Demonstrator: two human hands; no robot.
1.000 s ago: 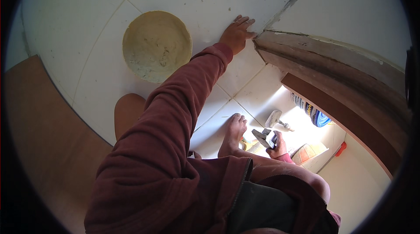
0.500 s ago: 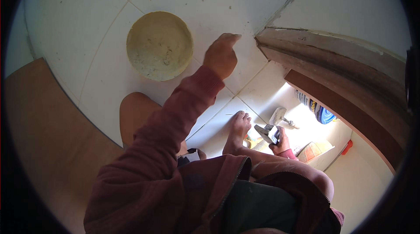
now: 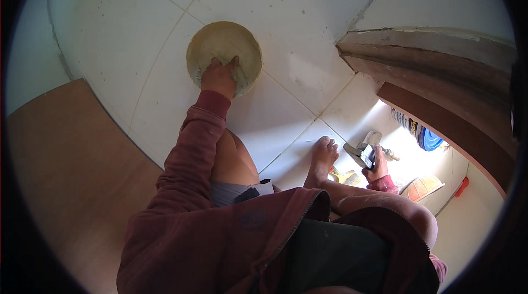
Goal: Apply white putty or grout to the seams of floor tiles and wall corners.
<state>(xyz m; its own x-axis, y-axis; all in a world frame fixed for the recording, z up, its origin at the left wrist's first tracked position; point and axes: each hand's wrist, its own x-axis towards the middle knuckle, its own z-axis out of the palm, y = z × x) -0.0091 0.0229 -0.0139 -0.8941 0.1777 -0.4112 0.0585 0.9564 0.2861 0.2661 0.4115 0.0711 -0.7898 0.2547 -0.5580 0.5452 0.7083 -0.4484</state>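
My left hand, in a maroon sleeve, has its fingertips down in the pale paste in a round yellowish bowl, thumb apart from the fingers; the tips are partly hidden. My right hand grips a putty-smeared, flat grey hand tool low on the right, beside my bare foot. Just behind it another smeared trowel-like tool with a pale handle lies on the sunlit tiles. The bowl stands on the white tiled floor.
A brown panel lies at the left. At the right are a doorway frame, a brown board, a container with a blue lid, an orange-and-white piece and a small red object.
My left hand has left the floor beside the door frame and moved left into the bowl. The view has shifted slightly. My right hand still holds the grey tool.
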